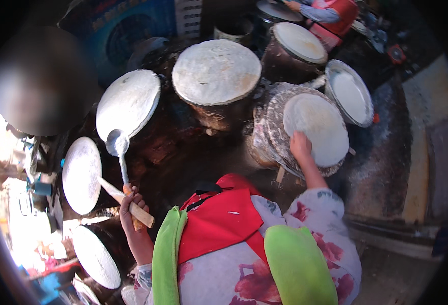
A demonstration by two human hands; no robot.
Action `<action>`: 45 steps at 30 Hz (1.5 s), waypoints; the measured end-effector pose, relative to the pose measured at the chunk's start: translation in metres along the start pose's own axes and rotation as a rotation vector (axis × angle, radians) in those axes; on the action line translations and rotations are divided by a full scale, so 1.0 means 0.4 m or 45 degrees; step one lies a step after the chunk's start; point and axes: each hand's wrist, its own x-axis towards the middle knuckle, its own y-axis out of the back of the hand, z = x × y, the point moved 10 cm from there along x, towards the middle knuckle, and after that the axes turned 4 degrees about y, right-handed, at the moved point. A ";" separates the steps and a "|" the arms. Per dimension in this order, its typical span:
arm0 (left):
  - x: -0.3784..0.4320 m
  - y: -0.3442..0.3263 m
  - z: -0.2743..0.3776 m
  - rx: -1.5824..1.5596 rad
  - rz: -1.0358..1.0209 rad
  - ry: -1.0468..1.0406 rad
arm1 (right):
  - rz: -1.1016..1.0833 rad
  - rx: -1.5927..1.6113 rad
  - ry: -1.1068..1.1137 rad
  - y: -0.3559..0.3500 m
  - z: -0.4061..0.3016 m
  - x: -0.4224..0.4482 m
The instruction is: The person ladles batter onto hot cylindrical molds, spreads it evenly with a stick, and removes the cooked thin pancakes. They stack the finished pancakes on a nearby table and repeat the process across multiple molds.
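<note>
My left hand [133,207] is closed around the handle of a metal ladle [117,143] and a flat wooden scraper [113,192], which cross each other. The ladle's bowl, coated in white batter, overlaps the lower edge of a round, white-topped griddle [128,103]. At the right, my right hand [301,145] touches the left edge of a thin, pale round sheet [317,127]. That sheet lies on a stack of round, crusted layers [275,118]. The right fingertips are partly hidden, so whether they pinch the edge cannot be told.
Round white-topped griddles stand at the centre [216,72], upper right [300,42] and left [82,175]. A basin with white contents [348,93] sits beyond the stack. Another person in a red apron [334,15] is at the top right. Short wooden pieces [280,174] jut from beneath the stack.
</note>
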 end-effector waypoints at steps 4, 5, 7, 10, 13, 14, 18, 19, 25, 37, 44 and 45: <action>0.051 -0.020 -0.023 0.022 0.094 -0.017 | 0.119 0.060 -0.175 0.016 -0.042 0.004; 0.058 -0.015 -0.025 0.012 0.116 -0.025 | 0.065 0.071 -0.166 0.013 -0.062 0.035; 0.030 -0.085 -0.057 0.023 0.110 -0.004 | -0.045 0.078 -0.154 0.067 -0.047 0.134; 0.027 -0.093 -0.069 -0.011 0.128 -0.023 | -0.105 0.337 -0.133 0.043 -0.102 0.323; 0.007 -0.092 -0.064 -0.012 0.210 -0.128 | 0.121 0.486 0.522 0.094 -0.369 0.466; -0.011 -0.096 -0.061 0.025 0.286 -0.178 | 0.123 0.531 0.653 0.105 -0.452 0.482; -0.045 -0.050 -0.096 -0.094 0.369 -0.265 | 0.007 0.461 0.719 0.016 -0.564 0.663; -0.072 -0.039 -0.113 -0.148 0.417 -0.278 | -0.065 0.411 0.686 -0.030 -0.589 0.728; -0.171 0.002 -0.180 -0.310 0.600 -0.437 | -0.325 0.149 0.726 -0.214 -0.775 1.020; -0.280 -0.018 -0.205 -0.440 0.812 -0.644 | -0.411 -0.262 1.130 -0.302 -1.030 1.116; -0.242 0.053 -0.162 -0.481 0.708 -0.591 | -0.275 -0.140 1.242 -0.137 -0.983 1.102; -0.233 0.059 -0.155 -0.488 0.680 -0.578 | -0.327 -0.063 1.219 -0.085 -0.971 1.091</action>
